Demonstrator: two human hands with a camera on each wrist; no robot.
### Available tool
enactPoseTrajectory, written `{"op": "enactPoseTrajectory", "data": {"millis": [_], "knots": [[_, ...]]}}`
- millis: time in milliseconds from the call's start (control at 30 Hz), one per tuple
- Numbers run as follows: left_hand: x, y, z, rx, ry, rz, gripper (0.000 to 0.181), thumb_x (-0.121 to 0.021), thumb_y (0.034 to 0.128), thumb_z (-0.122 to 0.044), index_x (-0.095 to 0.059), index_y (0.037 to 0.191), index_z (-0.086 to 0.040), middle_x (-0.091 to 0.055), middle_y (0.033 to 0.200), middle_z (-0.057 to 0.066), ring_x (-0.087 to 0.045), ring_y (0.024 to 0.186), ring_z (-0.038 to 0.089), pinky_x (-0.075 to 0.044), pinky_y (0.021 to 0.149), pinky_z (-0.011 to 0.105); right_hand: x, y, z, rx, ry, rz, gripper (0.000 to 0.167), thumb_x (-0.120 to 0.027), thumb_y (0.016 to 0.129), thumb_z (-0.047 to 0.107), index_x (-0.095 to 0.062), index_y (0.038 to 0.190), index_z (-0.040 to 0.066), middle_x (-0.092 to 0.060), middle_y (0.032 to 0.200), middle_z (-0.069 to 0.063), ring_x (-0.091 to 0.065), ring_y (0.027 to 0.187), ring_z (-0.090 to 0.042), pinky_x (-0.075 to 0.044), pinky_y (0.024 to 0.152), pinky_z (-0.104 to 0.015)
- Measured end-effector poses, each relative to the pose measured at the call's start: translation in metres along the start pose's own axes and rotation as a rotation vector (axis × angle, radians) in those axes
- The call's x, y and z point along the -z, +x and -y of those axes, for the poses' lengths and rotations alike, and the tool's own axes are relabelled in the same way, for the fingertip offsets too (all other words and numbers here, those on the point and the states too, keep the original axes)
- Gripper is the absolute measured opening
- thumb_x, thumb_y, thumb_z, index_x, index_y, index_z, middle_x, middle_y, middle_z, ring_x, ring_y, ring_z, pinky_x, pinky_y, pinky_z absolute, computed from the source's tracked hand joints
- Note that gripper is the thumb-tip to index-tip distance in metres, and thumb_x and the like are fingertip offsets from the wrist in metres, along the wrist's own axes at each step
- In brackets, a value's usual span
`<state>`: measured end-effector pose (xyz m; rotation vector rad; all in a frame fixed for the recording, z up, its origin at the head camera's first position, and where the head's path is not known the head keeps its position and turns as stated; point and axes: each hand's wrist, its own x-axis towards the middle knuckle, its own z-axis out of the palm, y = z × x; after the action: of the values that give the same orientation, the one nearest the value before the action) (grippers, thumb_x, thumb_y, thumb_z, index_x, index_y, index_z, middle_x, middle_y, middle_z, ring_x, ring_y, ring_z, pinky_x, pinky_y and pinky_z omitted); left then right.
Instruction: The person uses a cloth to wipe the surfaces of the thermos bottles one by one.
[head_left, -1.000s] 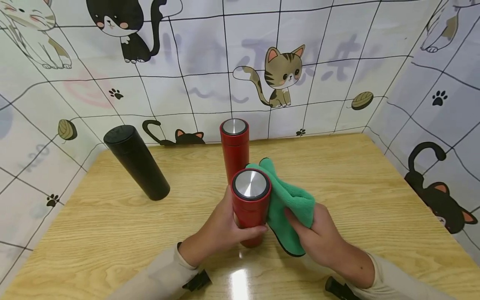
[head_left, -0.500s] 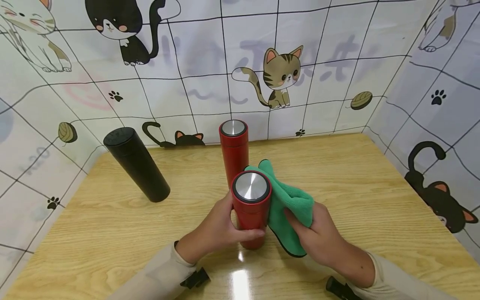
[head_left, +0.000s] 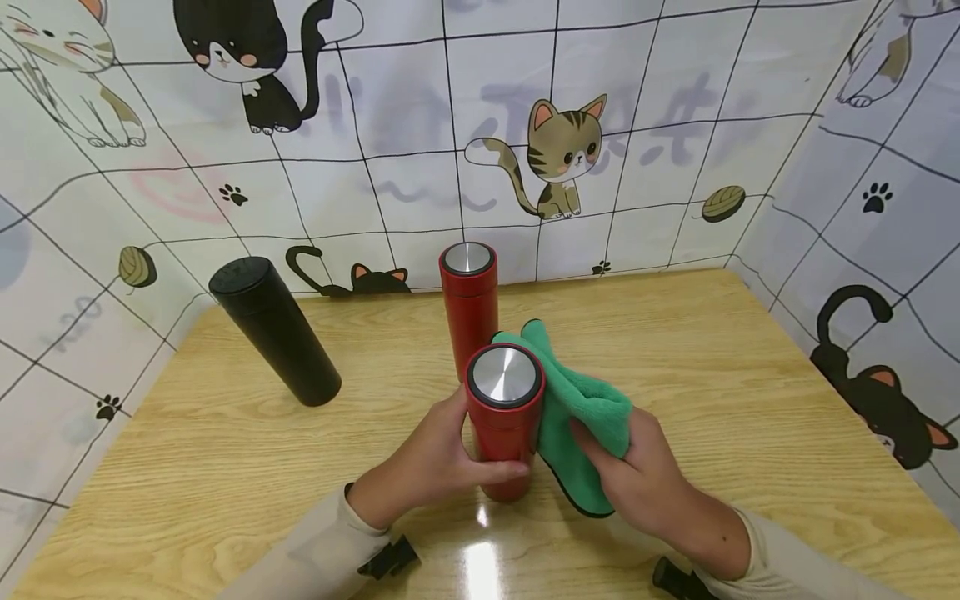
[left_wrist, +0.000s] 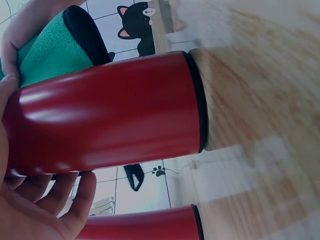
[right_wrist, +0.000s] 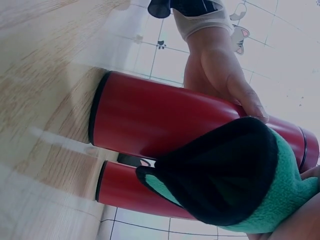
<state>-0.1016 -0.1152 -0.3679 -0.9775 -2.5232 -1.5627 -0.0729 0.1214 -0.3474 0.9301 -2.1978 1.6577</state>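
A red thermos flask (head_left: 506, 433) with a shiny steel lid top stands upright near the middle of the table. My left hand (head_left: 431, 462) grips it from the left, with the thumb across its front. In my right hand (head_left: 648, 475) is a folded green cloth (head_left: 581, 417) with black edging, pinched between thumb and fingers. The cloth touches the flask's right side. In the right wrist view, the cloth's dark inner fold (right_wrist: 225, 175) covers part of the flask. The left wrist view shows the flask's black base ring (left_wrist: 197, 100) at the tabletop.
A second red thermos flask (head_left: 470, 312) stands just behind the first, partly hidden by it. A black flask (head_left: 277, 333) stands at the back left of the wooden table (head_left: 187, 467). A cat-patterned cloth wall (head_left: 412, 108) rises along the table's back and sides.
The head view has shifted slightly. My left hand sits a little lower against the flask than a second ago. The cloth and right hand hold nearly the same place.
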Motion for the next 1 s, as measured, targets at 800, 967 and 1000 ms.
{"op": "enactPoseTrajectory", "data": {"millis": [800, 967, 1000], "knots": [[0.0020, 0.0013, 0.0022, -0.080, 0.008, 0.002, 0.087, -0.091, 0.0731, -0.029, -0.041, 0.144, -0.029, -0.051, 0.140, -0.011, -0.051, 0.130, 0.011, -0.052, 0.103, 0.034, -0.0010, -0.0008, 0.0009, 0.007, 0.025, 0.009, 0.054, -0.046, 0.097, -0.014, -0.048, 0.148, 0.007, -0.051, 0.151, -0.001, -0.050, 0.136, -0.007, -0.047, 0.104, -0.019], [0.0023, 0.0016, 0.0017, -0.063, 0.007, -0.005, 0.093, -0.091, 0.0726, -0.029, -0.036, 0.147, -0.027, -0.053, 0.139, -0.008, -0.054, 0.126, 0.012, -0.054, 0.098, 0.032, 0.0004, -0.0005, 0.0006, -0.006, 0.055, 0.032, 0.055, -0.044, 0.098, -0.013, -0.044, 0.150, 0.007, -0.048, 0.153, -0.002, -0.049, 0.138, -0.008, -0.047, 0.104, -0.021], [0.0021, 0.0013, 0.0016, -0.059, 0.009, -0.008, 0.094, -0.091, 0.0726, -0.030, -0.034, 0.148, -0.026, -0.053, 0.139, -0.008, -0.055, 0.126, 0.012, -0.055, 0.097, 0.032, 0.0004, -0.0007, 0.0005, -0.009, 0.045, 0.032, 0.055, -0.044, 0.099, -0.013, -0.044, 0.150, 0.008, -0.048, 0.153, 0.000, -0.049, 0.137, -0.007, -0.047, 0.104, -0.020]]}}
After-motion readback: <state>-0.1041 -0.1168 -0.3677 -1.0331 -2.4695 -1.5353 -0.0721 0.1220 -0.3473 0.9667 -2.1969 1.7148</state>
